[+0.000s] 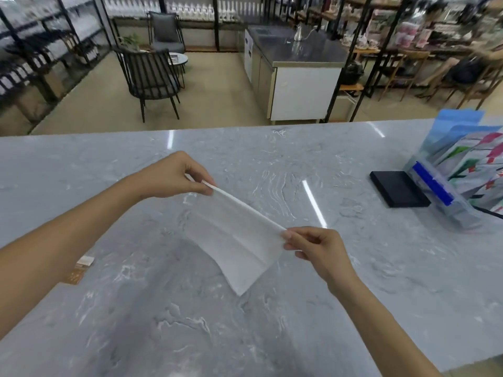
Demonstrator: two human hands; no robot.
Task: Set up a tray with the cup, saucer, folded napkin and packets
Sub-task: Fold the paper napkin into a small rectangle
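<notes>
Looking down from the head camera, we pinch a white napkin [234, 246] by its top edge, left hand [174, 175] gripping the far-left corner and right hand [318, 251] the near-right one. It hangs above the grey marble table [272, 159], with a black pad [398, 188] and clear packets [462, 172] far right.

- napkin [234, 240]: plain white
- counter [272, 336]: pale grey marble, white veining
- pad [399, 188] right of napkin: black
- pouches [460, 170] right of pad: clear/blue, pink-green floral print
- packet [80, 269] left of napkin: brown and white
</notes>
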